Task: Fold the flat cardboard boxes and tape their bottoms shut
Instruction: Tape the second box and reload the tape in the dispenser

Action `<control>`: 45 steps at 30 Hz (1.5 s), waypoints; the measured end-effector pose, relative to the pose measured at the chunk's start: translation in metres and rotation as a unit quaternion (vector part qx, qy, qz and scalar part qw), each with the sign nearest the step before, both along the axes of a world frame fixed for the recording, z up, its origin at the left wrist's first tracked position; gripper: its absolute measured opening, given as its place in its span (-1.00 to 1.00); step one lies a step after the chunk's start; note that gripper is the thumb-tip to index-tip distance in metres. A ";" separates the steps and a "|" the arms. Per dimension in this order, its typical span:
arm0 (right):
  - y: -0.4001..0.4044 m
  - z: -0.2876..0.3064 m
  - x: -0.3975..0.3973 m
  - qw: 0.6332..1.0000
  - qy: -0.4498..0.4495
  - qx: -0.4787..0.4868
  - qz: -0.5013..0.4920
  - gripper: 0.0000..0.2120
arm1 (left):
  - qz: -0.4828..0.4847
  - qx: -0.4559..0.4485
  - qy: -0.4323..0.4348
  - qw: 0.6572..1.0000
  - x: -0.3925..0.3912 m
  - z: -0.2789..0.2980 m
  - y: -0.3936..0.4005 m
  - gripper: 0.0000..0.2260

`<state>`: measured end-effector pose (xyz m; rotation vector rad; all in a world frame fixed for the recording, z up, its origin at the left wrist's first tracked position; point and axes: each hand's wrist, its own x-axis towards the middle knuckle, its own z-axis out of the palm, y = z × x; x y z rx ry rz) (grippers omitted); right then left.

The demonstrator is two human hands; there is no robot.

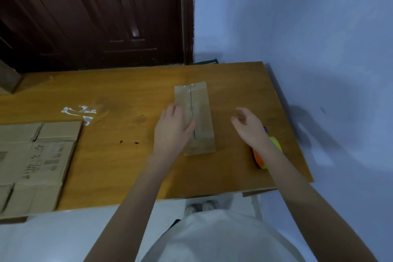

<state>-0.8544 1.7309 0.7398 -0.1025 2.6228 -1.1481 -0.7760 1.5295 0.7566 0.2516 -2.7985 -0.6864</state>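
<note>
**Pressing the Tape Down on a Small Box**

The big brown table (131, 155) fills most of the view. A stack of flat cardboard boxes (36, 161) lies at 9 o'clock, at the table's left edge, waiting to be folded. In the middle sits the small folded box (196, 119), bottom side up. It looks like clear tape runs along its middle seam.

The left hand (172, 130) lies flat on the box at its 8 o'clock side, fingers straight, pressing. The right hand (248, 125) floats above the table at 3 o'clock from the box. Its fingers are loose and a little curled, and it holds nothing. Just behind that wrist, at 4 o'clock, peeks an orange and yellow tape holder (260, 158).

To do this step well, I think the flat hand should rub along the whole seam, end to end, so the tape sticks. The other hand could hold the box so it does not slide.
</note>
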 end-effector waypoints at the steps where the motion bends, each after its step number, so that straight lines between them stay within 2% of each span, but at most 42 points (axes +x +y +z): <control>1: 0.008 0.000 0.002 0.999 0.023 0.027 -0.007 -0.54 | -0.034 -0.013 0.042 0.998 -0.003 0.007 0.013 -0.63; 3: 0.026 -0.001 0.007 0.995 0.060 0.076 -0.028 -0.54 | -0.116 -0.009 0.068 0.991 -0.012 0.012 0.044 -0.63; 6: 0.056 -0.011 0.019 0.985 0.084 0.117 -0.090 -0.47 | -0.224 0.000 0.030 0.974 -0.024 0.000 0.091 -0.61; 12: 0.094 -0.049 0.063 0.978 -0.029 0.081 -0.192 -0.16 | -0.317 -0.028 -0.125 0.940 -0.042 -0.050 0.141 -0.54; 16: 0.090 -0.077 0.087 0.961 -0.075 0.041 -0.262 -0.03 | -0.341 -0.020 -0.185 0.922 -0.055 -0.066 0.152 -0.44; 24: 0.082 -0.096 0.076 0.944 -0.059 -0.036 -0.323 -0.22 | -0.365 -0.014 -0.218 0.905 -0.071 -0.070 0.161 -0.45; 28: 0.085 -0.101 0.072 0.938 -0.021 -0.060 -0.342 -0.59 | -0.368 -0.003 -0.219 0.904 -0.072 -0.071 0.161 -0.47; 30: 0.089 -0.098 0.073 0.930 0.016 -0.069 -0.362 -0.69 | -0.370 0.015 -0.209 0.905 -0.071 -0.067 0.160 -0.45; 34: 0.094 -0.080 0.073 0.925 0.095 -0.072 -0.360 -0.68 | -0.383 0.079 -0.161 0.906 -0.070 -0.045 0.155 -0.37; 40: 0.097 -0.043 0.066 0.924 0.174 -0.107 -0.323 -0.67 | -0.387 0.150 -0.101 0.904 -0.069 -0.001 0.147 -0.39; 45: 0.093 -0.014 0.064 0.934 0.246 -0.089 -0.242 -0.61 | -0.385 0.168 -0.037 0.907 -0.064 0.035 0.130 -0.40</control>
